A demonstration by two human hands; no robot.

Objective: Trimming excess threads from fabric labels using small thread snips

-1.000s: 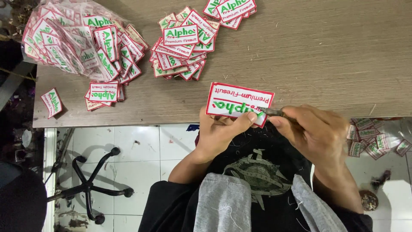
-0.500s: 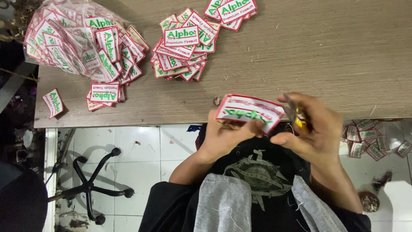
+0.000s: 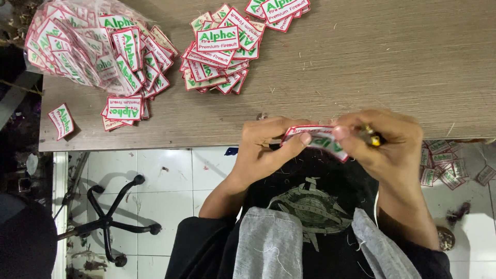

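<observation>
The wooden counter (image 3: 361, 67) carries heaps of patches (image 3: 217, 51) well beyond either grip, leaving its near edge for handwork. There the left hand (image 3: 266, 150) pinches one embroidered patch (image 3: 323, 140) shut at its end, tilted edge-up, seemingly for trimming. The right hand (image 3: 387, 144) closes on the other end; its small yellow-tipped tool (image 3: 373, 138) is mostly hidden.

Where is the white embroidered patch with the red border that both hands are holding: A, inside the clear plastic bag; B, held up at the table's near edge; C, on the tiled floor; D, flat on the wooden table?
B: the left hand and right hand hold the patch up at the edge of the table.
</observation>
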